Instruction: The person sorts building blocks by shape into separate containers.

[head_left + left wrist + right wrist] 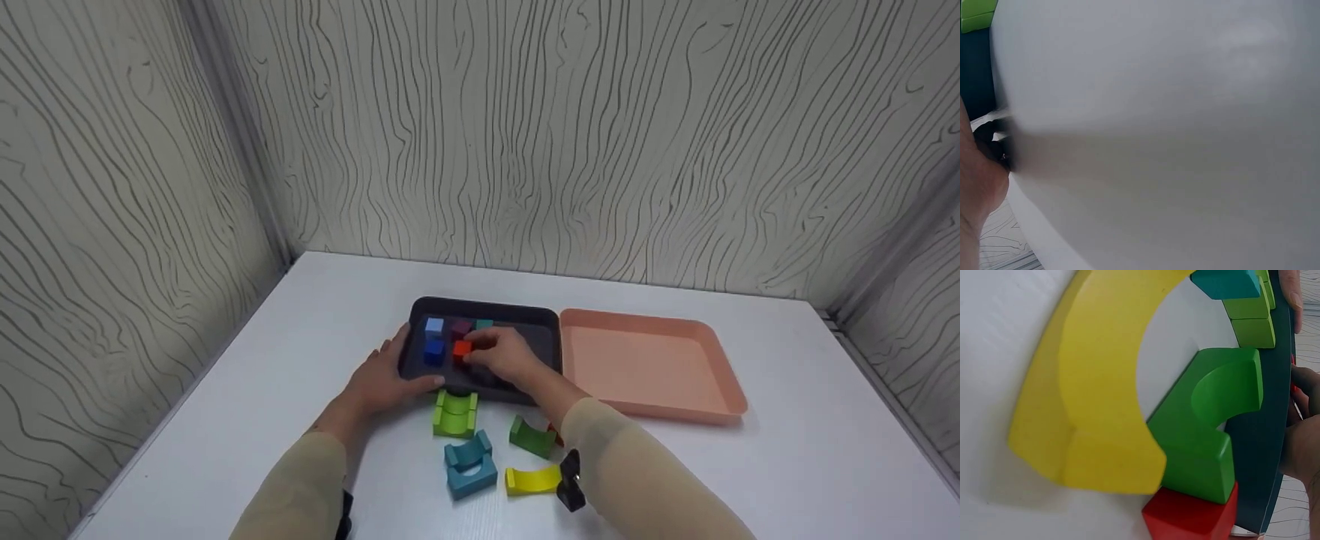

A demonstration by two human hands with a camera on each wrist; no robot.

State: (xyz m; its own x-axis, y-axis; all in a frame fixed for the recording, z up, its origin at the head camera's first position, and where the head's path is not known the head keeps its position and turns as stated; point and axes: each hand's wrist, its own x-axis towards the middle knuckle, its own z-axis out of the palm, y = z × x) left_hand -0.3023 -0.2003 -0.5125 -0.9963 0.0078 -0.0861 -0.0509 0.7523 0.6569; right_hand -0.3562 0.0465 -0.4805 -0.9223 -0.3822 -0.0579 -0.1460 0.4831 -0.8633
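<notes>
Pinching a small red cube (462, 352) between thumb and fingertips, the right hand (506, 356) is over a dark rectangular tray (541, 352); can't tell if the cube's touching the tray floor. Left hand (381, 384) is just on the tray's near left corner, fingers along the left side, thumb spread away from them by the near edge, not gripping any block. Around the red cube you've got a bright blue cube (434, 352) just left, plus light blue (434, 327), maroon (461, 328) and teal (484, 325) ones behind. Shallow pink tray (649, 367) is right beside the dark one. Closer in, notched blocks sit on the white tabletop (337, 300): lime green (455, 415), teal (472, 480), darker green (532, 438) and yellow (534, 481).
</notes>
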